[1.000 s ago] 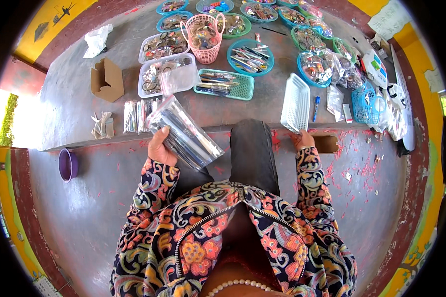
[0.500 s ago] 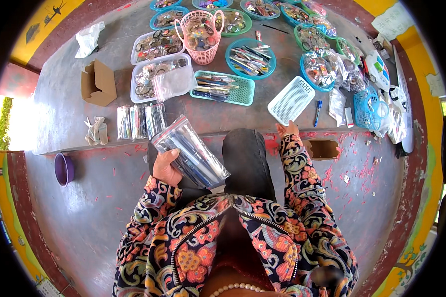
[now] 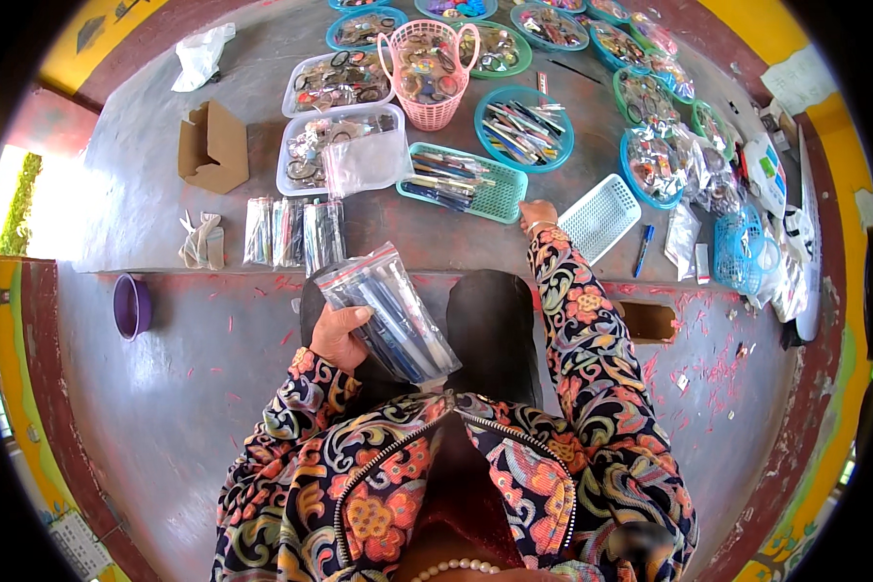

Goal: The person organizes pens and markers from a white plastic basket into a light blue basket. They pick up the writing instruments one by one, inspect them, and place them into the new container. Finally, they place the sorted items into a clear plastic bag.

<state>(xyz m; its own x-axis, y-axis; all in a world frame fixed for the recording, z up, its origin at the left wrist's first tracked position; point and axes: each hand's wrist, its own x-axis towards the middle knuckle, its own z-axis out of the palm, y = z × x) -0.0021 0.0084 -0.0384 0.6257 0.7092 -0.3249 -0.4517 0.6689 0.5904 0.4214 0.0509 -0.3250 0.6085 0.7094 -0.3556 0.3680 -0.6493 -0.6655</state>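
The left hand (image 3: 338,335) clasps a clear zip bag of pens (image 3: 390,312) over the lap, fingers wrapped round its near side. Up and to the right of that grip, the right hand (image 3: 538,213) touches the corner of the green tray of pens (image 3: 461,181); whether it pinches anything I cannot tell. Just above the grip lie 3 filled small bags (image 3: 293,231). Judging by the full tray, much sorting into bags remains.
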